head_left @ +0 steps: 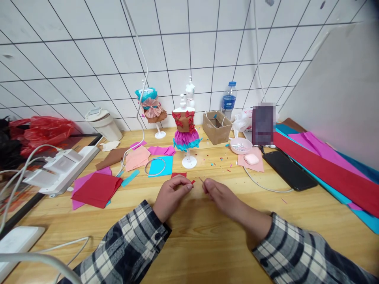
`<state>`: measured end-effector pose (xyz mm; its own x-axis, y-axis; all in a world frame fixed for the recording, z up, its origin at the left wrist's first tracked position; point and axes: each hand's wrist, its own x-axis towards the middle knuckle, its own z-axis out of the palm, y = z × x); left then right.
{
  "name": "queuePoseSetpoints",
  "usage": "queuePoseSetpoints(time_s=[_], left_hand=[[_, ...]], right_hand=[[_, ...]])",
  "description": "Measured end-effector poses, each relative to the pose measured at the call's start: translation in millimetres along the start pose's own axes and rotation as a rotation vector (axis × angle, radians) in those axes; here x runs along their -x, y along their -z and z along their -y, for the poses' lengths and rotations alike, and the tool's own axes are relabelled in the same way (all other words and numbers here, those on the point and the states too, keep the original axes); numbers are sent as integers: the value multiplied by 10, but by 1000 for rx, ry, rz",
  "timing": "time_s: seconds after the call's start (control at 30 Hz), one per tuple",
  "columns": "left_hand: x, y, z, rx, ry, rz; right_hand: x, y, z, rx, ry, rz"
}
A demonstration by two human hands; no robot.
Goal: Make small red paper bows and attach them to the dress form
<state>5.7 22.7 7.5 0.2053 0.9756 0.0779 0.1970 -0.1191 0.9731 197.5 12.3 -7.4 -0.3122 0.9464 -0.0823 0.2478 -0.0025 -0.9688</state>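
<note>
Head view: we've bows on the mini dress form already, red scrap in front of it still unattached, pinched tight in our L hand, R hand likewise gripping a thin stick.

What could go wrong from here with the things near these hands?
The small red piece, pinched in the left hand, might slip. The thin stick in the right hand is close to the left hand and could poke it. The dressed mannequin, on one slim stem just beyond the hands, might tip if bumped.
</note>
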Motion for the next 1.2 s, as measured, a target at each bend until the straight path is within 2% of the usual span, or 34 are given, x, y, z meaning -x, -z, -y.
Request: queuePoseSetpoints(time_s=[0.07, 0.13, 0.4, 0.57, 0.93, 1.2], left_hand=[[4, -9, 5, 58, 41, -2], [11, -20, 4, 87, 52, 8], [15, -32, 6, 63, 31, 24], [9, -32, 30, 82, 54, 8], [20, -59, -2, -17, -16, 96], [11, -58, 2, -39, -33, 95]], right_hand=[[26, -71, -32, 116, 77, 31], [47, -125, -46, 152, 91, 47], [40, -158, -75, 80, 38, 88], [51, -143, -45, 107, 58, 111], [44, -152, -37, 122, 89, 88], [36, -140, -23, 115, 88, 80]])
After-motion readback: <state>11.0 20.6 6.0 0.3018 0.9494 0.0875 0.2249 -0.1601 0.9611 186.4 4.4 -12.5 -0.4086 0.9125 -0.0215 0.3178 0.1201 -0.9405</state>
